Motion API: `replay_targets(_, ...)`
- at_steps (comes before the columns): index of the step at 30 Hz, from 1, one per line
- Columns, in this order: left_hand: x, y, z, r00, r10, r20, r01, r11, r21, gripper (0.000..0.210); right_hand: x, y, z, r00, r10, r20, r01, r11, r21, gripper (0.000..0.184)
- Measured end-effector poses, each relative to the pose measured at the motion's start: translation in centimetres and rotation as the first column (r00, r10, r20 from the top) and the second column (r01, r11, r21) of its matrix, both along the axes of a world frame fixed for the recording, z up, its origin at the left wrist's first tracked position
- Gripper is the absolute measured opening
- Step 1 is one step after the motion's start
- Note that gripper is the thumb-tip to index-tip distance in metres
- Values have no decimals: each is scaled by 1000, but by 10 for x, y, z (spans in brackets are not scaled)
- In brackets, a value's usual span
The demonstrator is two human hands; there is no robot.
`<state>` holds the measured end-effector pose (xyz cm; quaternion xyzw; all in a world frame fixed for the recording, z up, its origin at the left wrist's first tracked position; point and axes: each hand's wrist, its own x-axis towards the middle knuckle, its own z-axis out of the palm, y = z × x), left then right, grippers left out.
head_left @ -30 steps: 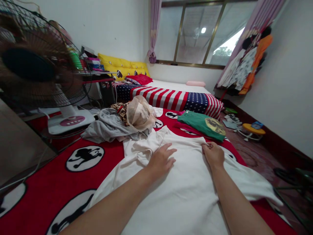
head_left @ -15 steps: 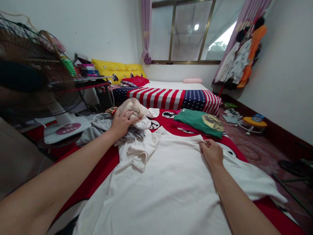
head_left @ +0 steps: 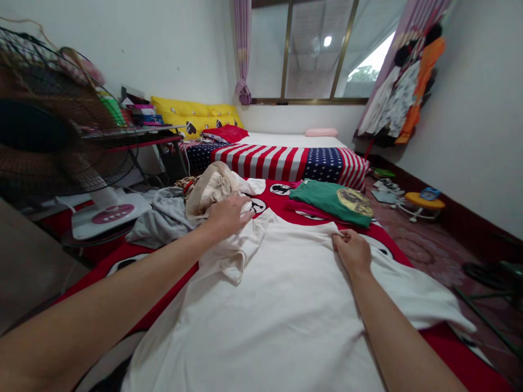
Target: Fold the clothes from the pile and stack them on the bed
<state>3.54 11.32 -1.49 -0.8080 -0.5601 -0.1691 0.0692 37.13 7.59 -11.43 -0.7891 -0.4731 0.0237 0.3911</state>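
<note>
A white T-shirt (head_left: 286, 305) lies spread over the red patterned cloth in front of me, neckline away from me. My right hand (head_left: 353, 250) is closed, pinching the shirt near the collar on its right side. My left hand (head_left: 229, 216) is palm down with its fingers stretched out, over white cloth by the shirt's bunched left sleeve (head_left: 232, 264); its fingertips are partly hidden. Just behind it lies a rumpled beige garment (head_left: 210, 188), with a grey garment (head_left: 163, 215) to the left.
Folded clothes, a green shirt (head_left: 333, 201) on top, lie beyond my right hand. A fan (head_left: 110, 212) stands at the left. Behind is a bed with a flag-pattern cover (head_left: 261, 163). A yellow-topped stool (head_left: 425, 201) is on the right-hand floor.
My left hand has moved right, off the beige garment and toward the shirt's left shoulder. The right hand keeps its pinch in the same spot.
</note>
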Motion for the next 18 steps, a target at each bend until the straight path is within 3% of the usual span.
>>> replay_targets(3, 11, -1, -18, 998, 44, 37, -30, 948, -318, 76, 1, 0, -1, 1000, 7, -26, -7, 1000, -3, 33)
replay_targets(5, 9, 2, -23, 1000, 21, -21, -28, 917, -397, 63, 1, 0, 0, 999, 16, -36, -16, 1000, 0, 31)
replay_targets(7, 2, 8, -18, 997, -7, -76, -25, 914, -406, 37, 0, -1, 0, 999, 20, -37, -19, 1000, 4, 30)
replay_targets(9, -6, 14, -5, 995, -17, -102, -22, 931, -365, 22, 0, -1, 1, 999, 16, -39, -15, 1000, 15, 28)
replay_targets(13, -20, 26, 19, 986, 116, -123, -122, 992, -35, 18, 0, -1, 1, 998, 10, -69, -8, 999, 35, 28)
replay_targets(15, -21, 28, 21, 974, 173, -143, -164, 984, 70, 25, 0, -1, 0, 997, 11, -78, -8, 999, 40, 28)
replay_targets(18, -11, 25, 15, 971, 162, -177, -140, 982, 131, 32, 2, 0, -2, 997, 13, -72, -9, 999, 51, 29)
